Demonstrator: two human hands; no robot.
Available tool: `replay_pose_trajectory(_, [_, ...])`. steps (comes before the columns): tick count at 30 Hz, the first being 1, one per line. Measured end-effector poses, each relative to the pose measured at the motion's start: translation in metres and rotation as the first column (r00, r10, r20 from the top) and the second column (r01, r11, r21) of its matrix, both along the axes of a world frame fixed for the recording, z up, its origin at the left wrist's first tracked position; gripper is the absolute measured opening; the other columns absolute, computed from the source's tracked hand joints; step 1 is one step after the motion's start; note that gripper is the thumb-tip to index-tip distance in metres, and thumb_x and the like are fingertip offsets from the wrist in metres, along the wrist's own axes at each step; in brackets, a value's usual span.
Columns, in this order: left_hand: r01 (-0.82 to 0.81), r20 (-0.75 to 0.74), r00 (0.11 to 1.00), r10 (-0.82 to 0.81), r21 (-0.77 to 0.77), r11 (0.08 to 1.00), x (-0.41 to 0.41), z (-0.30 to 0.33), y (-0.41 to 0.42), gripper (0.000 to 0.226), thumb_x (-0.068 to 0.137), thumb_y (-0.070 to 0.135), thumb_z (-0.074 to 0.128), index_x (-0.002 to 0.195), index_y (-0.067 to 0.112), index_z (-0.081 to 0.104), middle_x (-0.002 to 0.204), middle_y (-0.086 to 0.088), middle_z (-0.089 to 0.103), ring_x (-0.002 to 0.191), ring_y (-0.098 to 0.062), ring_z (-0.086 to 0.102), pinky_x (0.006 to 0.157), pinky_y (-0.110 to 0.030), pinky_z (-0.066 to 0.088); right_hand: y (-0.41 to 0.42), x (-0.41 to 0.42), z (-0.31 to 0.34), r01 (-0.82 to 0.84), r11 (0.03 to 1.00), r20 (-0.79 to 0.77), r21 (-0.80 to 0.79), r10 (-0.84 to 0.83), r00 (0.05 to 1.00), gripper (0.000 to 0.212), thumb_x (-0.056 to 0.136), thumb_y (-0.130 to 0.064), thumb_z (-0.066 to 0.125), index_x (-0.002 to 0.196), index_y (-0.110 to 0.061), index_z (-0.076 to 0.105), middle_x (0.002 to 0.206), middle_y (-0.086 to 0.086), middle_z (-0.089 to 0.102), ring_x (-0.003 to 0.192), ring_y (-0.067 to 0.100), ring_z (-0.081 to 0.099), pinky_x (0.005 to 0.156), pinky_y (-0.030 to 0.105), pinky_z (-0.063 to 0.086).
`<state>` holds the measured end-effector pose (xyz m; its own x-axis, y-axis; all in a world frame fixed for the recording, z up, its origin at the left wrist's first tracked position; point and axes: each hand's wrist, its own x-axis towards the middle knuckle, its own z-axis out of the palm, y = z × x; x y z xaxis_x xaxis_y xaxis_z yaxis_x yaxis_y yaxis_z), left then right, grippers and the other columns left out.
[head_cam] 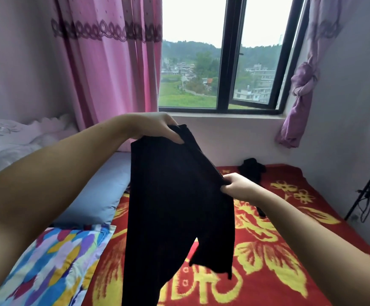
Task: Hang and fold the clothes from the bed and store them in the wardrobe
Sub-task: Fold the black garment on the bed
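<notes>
Both hands, left hand [159, 129] and right hand [238, 186], grip hanging black trousers [175, 206] between them.

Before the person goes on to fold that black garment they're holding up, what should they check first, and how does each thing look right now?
1. Left hand grips the black garment's top edge: ok.
2. Right hand pinches its other side: ok.
3. Garment hangs free and smooth: not ok, the top slants and one lower part is shorter.
4. Space on the red blanket to lay it flat: ok.
5. Other clothes left on the bed: another black item lies near the far wall.
6. Wardrobe ready: cannot tell, not in view.
</notes>
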<state>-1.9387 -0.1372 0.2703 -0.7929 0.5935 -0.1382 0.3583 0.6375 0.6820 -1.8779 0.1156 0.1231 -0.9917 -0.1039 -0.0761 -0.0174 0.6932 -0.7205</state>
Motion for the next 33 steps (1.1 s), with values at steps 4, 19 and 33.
replay_pose_trajectory(4, [-0.040,0.084,0.996,0.034,0.072,0.997,-0.003,0.002,-0.004,0.018,0.076,0.028,0.077,0.088,0.014,0.074,0.082,-0.007,0.075,0.067,-0.018,0.072,0.053,-0.024,0.054,0.007,-0.007,-0.015,0.139,0.976,-0.142,-0.165,-0.163,0.976,0.025,0.089,-0.009,0.045,0.096,-0.006,0.069,0.098,0.018,0.070,0.095,0.035,0.065,0.088,0.048,0.052])
replay_pose_trajectory(19, [-0.145,0.074,0.989,0.127,0.349,0.926,-0.037,-0.014,-0.036,0.008,0.082,0.018,0.073,0.088,0.021,0.077,0.085,-0.004,0.075,0.071,-0.015,0.072,0.059,-0.023,0.056,0.056,-0.001,-0.001,-0.082,0.993,0.110,0.086,0.072,0.991,0.021,0.085,-0.006,0.055,0.096,0.009,0.063,0.077,0.013,0.058,0.071,0.020,0.056,0.067,0.031,0.042])
replay_pose_trajectory(33, [-0.322,-0.066,0.945,0.320,-0.027,0.946,-0.098,-0.072,-0.061,0.012,0.084,0.031,0.071,0.075,0.024,0.075,0.069,0.004,0.072,0.059,-0.008,0.067,0.051,-0.017,0.048,0.091,-0.060,-0.065,0.053,0.992,0.019,0.110,-0.055,0.998,0.018,0.097,-0.027,0.056,0.092,-0.016,0.070,0.089,0.000,0.070,0.081,0.013,0.063,0.068,0.022,0.044])
